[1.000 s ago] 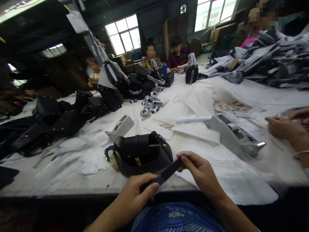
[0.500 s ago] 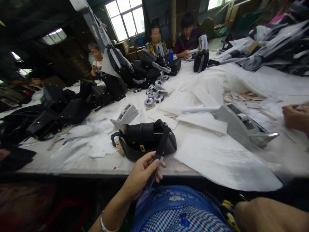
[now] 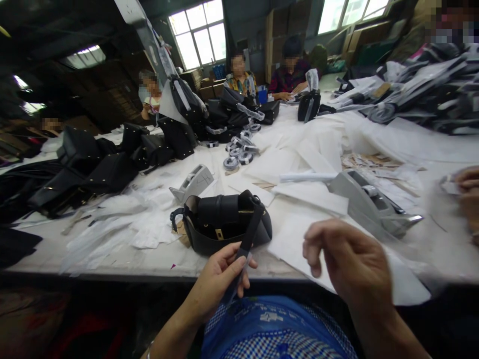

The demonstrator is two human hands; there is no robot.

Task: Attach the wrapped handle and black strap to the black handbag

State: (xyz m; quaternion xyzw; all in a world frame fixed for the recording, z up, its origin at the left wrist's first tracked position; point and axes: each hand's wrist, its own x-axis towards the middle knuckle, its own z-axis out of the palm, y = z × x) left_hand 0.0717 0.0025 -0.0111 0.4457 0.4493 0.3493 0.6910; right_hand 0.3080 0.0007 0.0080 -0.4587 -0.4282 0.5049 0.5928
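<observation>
A black handbag (image 3: 213,244) stands on the white table with its top open and a gold clasp plate at the front. My left hand (image 3: 228,271) is closed around the bag's black strap (image 3: 253,229), near the table's front edge. Clear wrap covers the strap's lower part by my fingers. My right hand (image 3: 352,259) is raised over the white sheets to the right of the bag. Its fingers are loosely curled and a little apart, with nothing visible in them. The right hand's thumb is hard to make out.
Grey tape dispensers stand behind the bag (image 3: 192,182) and to its right (image 3: 368,202). Black bags (image 3: 112,172) pile up at left, wrapped straps (image 3: 415,94) at right. White sheets (image 3: 310,199) cover much of the table. A co-worker's hand (image 3: 469,187) is at the right edge.
My right hand has come up from the lower right to above the table. The left hand keeps its hold on the strap. The view has shifted slightly.
</observation>
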